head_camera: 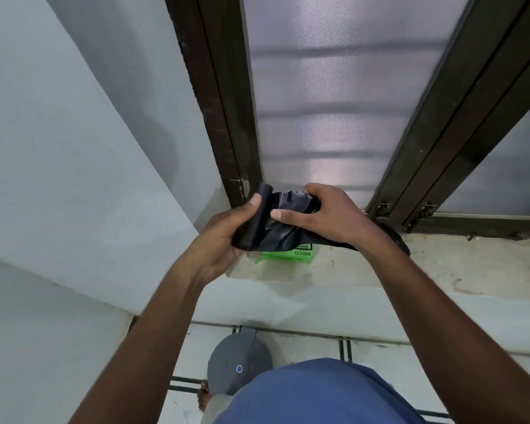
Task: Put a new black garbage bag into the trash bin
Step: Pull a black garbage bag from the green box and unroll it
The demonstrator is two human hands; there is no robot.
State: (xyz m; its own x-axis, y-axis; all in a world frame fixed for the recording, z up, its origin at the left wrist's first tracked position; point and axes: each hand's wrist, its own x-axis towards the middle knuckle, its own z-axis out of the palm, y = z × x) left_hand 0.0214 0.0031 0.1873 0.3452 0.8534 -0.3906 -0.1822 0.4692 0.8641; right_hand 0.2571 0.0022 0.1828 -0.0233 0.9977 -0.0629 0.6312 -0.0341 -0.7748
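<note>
A roll of black garbage bags (259,220) is held up in front of a window, above the sill. My left hand (223,237) grips the rolled part from below, thumb on top. My right hand (321,214) is closed on the unrolled black bag (288,209) that stretches from the roll to the right. Under the roll, on the sill, lies a green packet (291,257) with printed letters. The grey round trash bin (237,364), lid shut, stands on the floor below, close to my body.
A stone window sill (441,270) runs across the middle. Dark brown window frames (227,117) with frosted glass rise behind it. A pale wall (74,179) closes the left side. The floor has white tiles with dark lines (346,350). A bare foot (204,399) shows beside the bin.
</note>
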